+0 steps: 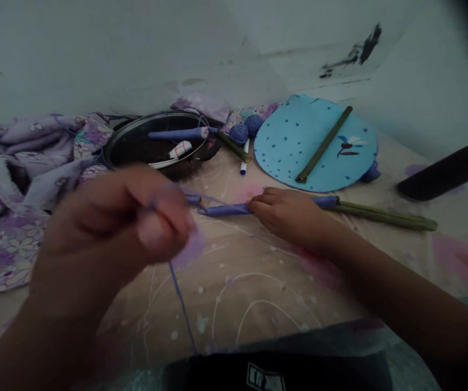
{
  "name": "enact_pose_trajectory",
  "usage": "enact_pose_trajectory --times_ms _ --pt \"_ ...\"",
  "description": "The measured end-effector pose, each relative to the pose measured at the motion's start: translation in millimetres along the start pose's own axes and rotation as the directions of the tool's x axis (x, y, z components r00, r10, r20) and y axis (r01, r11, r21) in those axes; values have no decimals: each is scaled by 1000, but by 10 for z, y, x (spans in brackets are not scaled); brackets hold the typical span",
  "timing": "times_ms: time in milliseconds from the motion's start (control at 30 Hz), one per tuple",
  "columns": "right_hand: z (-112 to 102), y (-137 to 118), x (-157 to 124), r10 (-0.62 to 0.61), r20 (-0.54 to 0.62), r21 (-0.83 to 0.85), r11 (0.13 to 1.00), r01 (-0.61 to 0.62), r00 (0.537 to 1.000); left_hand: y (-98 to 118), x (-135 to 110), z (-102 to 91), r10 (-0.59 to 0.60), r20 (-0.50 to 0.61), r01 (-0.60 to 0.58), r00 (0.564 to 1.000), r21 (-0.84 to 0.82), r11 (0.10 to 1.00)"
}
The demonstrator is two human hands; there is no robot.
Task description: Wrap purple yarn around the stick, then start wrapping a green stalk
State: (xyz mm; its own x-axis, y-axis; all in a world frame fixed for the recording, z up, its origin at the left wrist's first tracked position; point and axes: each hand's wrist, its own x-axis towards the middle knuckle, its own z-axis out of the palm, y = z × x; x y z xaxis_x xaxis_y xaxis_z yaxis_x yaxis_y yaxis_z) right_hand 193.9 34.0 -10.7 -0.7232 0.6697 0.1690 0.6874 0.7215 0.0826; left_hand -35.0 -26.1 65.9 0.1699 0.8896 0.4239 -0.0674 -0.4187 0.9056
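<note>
My left hand [115,228] is raised close to the camera and blurred, its fingers pinched on a strand of purple yarn [180,304] that runs down toward my lap. My right hand [286,212] rests on the bed, fingers closed around a green stick partly wrapped in purple yarn [234,208]. The bare green end of that stick [384,215] pokes out to the right of the hand.
A dark round tray [136,142] at the back holds another yarn-wrapped stick [179,134] and a white roll. Two purple yarn balls [245,129], a pen, a blue fan with a green handle [315,142], a dark object [445,171] and a crumpled floral cloth [17,184] lie around.
</note>
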Motion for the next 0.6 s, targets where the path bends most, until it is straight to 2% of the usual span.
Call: enact_pose_trajectory --times_ms 67,133,333,467,600 --pt "-35 -59 -26 -80 -28 -26 996 80 996 -61 167 -126 83 114 -72 990 -102 992" --pt "-64 -117 -58 -152 -66 -43 988 149 986 -118 329 -252 123 55 -115 991 -131 985" --pt "-104 -261 -141 -260 -136 -47 966 256 956 -306 581 -445 -26 -114 5 993 -187 982" --pt "-164 -293 -165 -306 -239 36 946 323 922 -470 679 -527 -148 -222 104 964 -198 975" --pt "-197 -283 -169 -283 -323 60 946 318 903 -548 718 -576 -232 -262 184 937 -194 963"
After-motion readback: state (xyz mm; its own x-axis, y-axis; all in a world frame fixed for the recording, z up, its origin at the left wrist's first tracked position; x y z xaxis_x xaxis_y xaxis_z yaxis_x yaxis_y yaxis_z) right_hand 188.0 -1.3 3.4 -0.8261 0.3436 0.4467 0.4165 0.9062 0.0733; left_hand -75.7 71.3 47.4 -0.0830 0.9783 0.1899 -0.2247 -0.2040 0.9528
